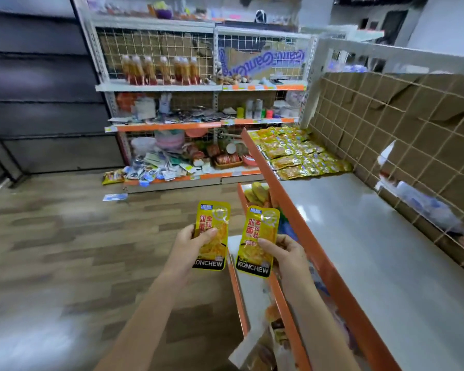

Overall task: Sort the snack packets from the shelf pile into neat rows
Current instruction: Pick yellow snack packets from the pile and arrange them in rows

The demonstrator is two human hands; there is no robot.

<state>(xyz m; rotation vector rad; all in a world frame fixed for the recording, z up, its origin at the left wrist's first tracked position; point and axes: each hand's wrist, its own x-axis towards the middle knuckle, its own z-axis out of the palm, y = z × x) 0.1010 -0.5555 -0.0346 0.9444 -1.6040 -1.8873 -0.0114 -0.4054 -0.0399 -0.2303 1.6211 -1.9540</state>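
So from the head cam I've got both hands up in front of me, each holding one packet. My left hand is pinching a glossy yellow snack packet with a black KONCHEW band at the bottom, thumb curled over the front and fingers tucked behind it, held upright over the wood-look plank floor. My right hand grips a second yellow KONCHEW snack packet the same way, thumb across the front near the middle. The two packets are side by side, close but not touching, both facing the camera. Just right of them runs the orange front edge of the white metal shelf, whose flat white surface stretches away from me. At its far end sit the rows of yellow snack packets, laid flat and overlapping against the brown cardboard-backed wire grid panel. Across the aisle there's a white wire-backed shelving unit with orange price strips, with bottles on an upper tier and a messy scatter of small packets along the bottom, a few spilled onto the floor.
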